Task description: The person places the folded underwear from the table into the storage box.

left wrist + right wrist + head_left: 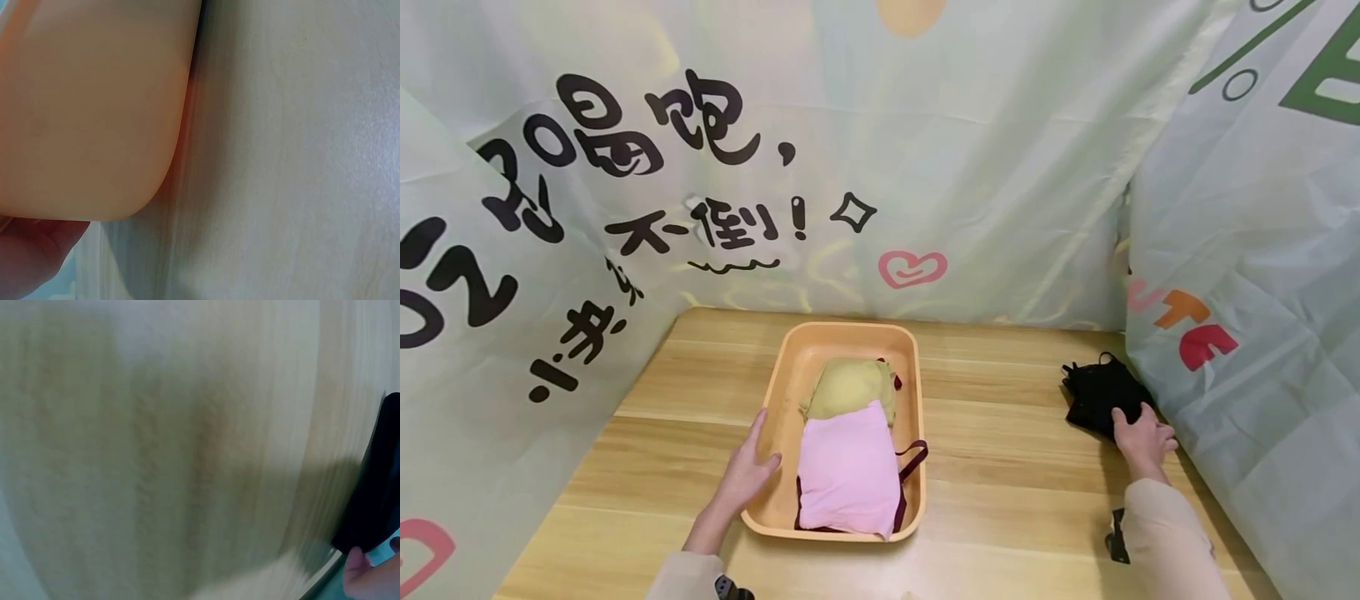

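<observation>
My left hand (747, 467) holds the left side of an orange plastic tray (780, 367), thumb over the rim. In the left wrist view, the tray's outer wall (94, 112) fills the upper left, the hand at its lower edge. Inside the tray, a folded pink cloth (850, 471) overlaps a folded olive-yellow cloth (850, 387). Dark red fabric with a strap (914, 458) sticks out from under the pink one. At the right, my right hand (1144, 437) grips the near edge of a folded black garment with thin straps (1101, 392); its fingertips show there in the right wrist view.
The tray and the black garment lie on a wooden table (1000, 433). A printed pale curtain (1000, 167) stands along the back and both sides. Its right side (1247, 400) comes close to the black garment and my right hand.
</observation>
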`<state>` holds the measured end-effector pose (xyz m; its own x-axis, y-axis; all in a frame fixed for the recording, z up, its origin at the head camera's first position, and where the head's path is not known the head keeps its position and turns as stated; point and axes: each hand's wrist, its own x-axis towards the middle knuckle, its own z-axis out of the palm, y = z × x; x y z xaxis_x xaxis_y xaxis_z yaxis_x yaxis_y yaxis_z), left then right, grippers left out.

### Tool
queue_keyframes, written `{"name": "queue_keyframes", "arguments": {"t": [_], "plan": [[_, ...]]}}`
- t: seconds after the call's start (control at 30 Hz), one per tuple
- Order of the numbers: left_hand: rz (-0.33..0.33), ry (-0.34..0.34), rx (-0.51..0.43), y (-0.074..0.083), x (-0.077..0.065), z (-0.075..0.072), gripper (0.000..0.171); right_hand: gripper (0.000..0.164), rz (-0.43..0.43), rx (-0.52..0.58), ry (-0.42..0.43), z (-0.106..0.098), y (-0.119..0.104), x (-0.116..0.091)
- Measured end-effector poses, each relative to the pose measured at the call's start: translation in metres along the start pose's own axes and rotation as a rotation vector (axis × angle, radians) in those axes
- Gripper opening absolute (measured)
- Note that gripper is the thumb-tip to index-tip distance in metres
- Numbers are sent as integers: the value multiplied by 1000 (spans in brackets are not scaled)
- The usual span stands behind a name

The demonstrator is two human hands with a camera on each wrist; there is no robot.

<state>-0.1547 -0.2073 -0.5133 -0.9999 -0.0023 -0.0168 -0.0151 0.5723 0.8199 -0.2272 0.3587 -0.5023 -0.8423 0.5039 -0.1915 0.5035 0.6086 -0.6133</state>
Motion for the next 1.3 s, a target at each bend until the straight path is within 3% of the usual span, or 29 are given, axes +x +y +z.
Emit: {"name": "queue_keyframes", "arguments": {"t": [0.23,0.5,0.8,1.13,1.3], "plan": [[-22,-8,4,-4,-5,1,80,82,52,-22,-58,-1,-1,1],[3,9,8,-6,-1,3,79,97,120,25,-47,-1,-2,5],[25,28,9,-6,5,2,80,108,269,120,-81,-10,-17,15],[34,29,5,-6,3,2,79,102,278,61,-94,-1,-21,13],[34,28,12,-3,3,1,79,92,288,162,-7,3,-20,10]]}}
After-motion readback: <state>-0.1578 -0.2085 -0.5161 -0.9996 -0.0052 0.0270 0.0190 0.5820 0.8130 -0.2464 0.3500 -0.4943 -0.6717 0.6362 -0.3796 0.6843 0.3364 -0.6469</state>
